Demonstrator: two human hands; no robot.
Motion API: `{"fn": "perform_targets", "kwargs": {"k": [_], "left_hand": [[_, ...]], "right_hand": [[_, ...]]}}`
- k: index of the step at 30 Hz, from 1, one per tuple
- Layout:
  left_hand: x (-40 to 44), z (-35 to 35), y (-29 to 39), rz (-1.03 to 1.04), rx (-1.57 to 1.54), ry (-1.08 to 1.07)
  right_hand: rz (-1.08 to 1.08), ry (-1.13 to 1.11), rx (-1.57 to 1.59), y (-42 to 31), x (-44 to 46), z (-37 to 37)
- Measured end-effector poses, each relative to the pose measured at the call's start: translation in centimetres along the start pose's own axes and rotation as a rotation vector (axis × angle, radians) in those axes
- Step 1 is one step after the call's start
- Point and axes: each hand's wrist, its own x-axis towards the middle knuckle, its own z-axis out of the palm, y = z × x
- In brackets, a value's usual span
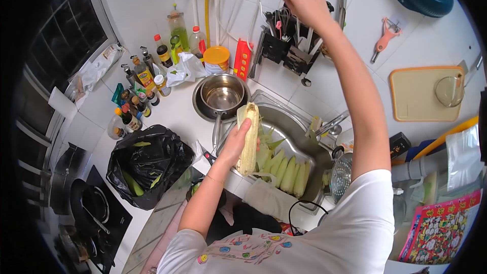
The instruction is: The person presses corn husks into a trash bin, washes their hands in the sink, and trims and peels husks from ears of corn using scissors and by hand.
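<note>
My left hand (pixel 235 144) is wrapped round a husked ear of corn (pixel 248 152), pale yellow and nearly upright, above the near left edge of the sink (pixel 303 139). Beneath it, several ears of corn in green husk (pixel 287 173) lie side by side in the basin. My right hand (pixel 307 6) is stretched far up to the wall, over the black utensil holder (pixel 276 47), where a whisk and other tools stand. Its fingers are curled together; whatever they may grip is hidden.
A steel saucepan (pixel 222 91) sits left of the sink. A black bag (pixel 147 165) with green husk pieces stands on the counter, near bottles (pixel 144 73) and the stove (pixel 109 213). An orange peeler (pixel 388 38) and a cutting board (pixel 421 94) hang on the right wall.
</note>
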Motion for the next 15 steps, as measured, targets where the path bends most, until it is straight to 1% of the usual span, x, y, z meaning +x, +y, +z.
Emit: {"fn": "perform_targets", "kwargs": {"k": [3,6,7,8,10,11,13,14,15], "left_hand": [[0.1,0.3,1.3,0.034,0.010,0.008],[-0.4,0.4,2.0,0.049,-0.017,0.035],[-0.4,0.0,2.0,0.041,-0.014,0.055],[-0.5,-0.9,2.2,-0.034,-0.017,-0.007],[-0.8,-1.3,2.4,0.009,-0.011,0.008],[-1.1,-0.9,2.8,0.041,-0.023,0.061],[-1.5,-1.3,2.9,0.030,-0.012,0.081],[-1.6,-1.6,2.9,0.021,-0.006,0.090],[-1.6,-2.1,2.7,0.016,0.024,0.066]], "right_hand": [[-0.036,-0.252,-0.318,2.6,1.7,3.0],[0.030,-0.663,-0.471,2.9,2.4,4.6],[-0.002,-0.653,-0.528,3.4,2.2,5.5],[-0.099,-0.637,-0.518,4.8,2.2,6.3],[-0.049,-0.564,-0.477,4.9,2.9,7.1],[-0.032,-0.535,-0.487,5.4,3.4,7.0],[0.002,-0.475,-0.517,7.1,4.1,6.1],[0.015,-0.470,-0.592,7.6,4.6,4.0],[0.088,-0.585,-0.607,8.0,5.6,1.9]]}}
